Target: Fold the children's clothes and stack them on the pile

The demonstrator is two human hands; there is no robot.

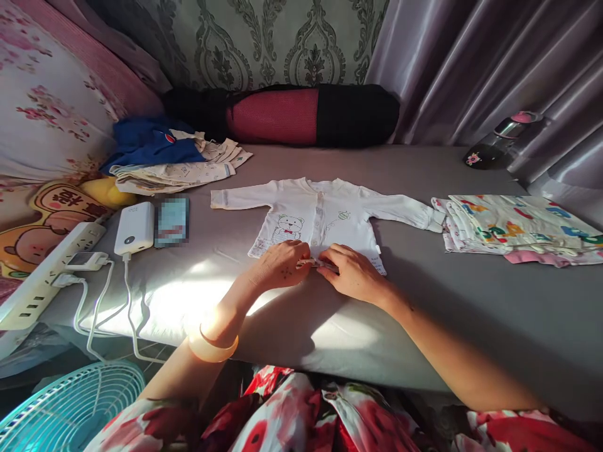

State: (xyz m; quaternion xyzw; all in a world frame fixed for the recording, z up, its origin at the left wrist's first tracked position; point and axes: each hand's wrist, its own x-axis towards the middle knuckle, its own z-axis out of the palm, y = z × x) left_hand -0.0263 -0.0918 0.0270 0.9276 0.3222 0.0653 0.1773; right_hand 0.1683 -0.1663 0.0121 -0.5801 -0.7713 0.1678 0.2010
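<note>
A small white baby shirt (325, 210) with a bear print lies spread flat on the grey bed (471, 314), sleeves stretched out to both sides. My left hand (277, 265) and my right hand (351, 271) rest side by side on its bottom hem, fingers curled and pinching the edge of the fabric where the two front halves meet. A pale bangle (211, 347) sits on my left wrist.
A stack of folded patterned cloths (513, 229) lies at the right. A loose heap of clothes (169, 160) is at the back left. A white power bank (134, 227), a phone (172, 221) and a power strip (47, 273) lie at the left; a teal fan (66, 408) stands below.
</note>
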